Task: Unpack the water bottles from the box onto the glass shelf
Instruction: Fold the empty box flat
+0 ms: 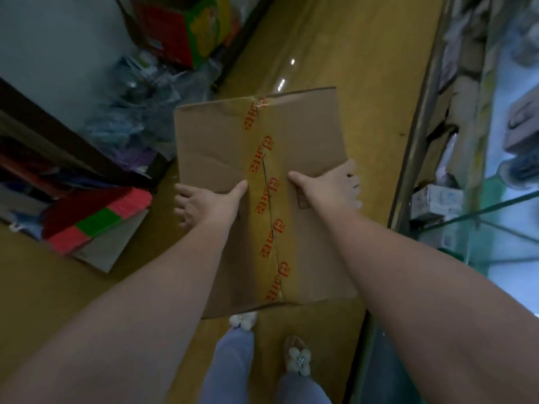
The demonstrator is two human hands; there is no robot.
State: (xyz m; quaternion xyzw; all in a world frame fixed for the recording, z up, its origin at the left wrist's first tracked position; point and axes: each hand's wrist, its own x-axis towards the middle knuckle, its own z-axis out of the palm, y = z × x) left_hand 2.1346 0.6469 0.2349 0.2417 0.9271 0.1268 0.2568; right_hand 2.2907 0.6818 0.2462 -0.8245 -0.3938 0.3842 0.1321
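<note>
The box [262, 199] was held above the floor [335, 53], taped seam running away from the person. 2 hands clasped it: left hand [204, 204], right hand [329, 185]. Glass shelf [478, 214] lay rightward, nearer the right hand

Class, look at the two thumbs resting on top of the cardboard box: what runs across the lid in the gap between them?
In the head view, a strip of clear tape printed with red characters runs between the left hand and right hand, along the box lid's centre seam.
</note>
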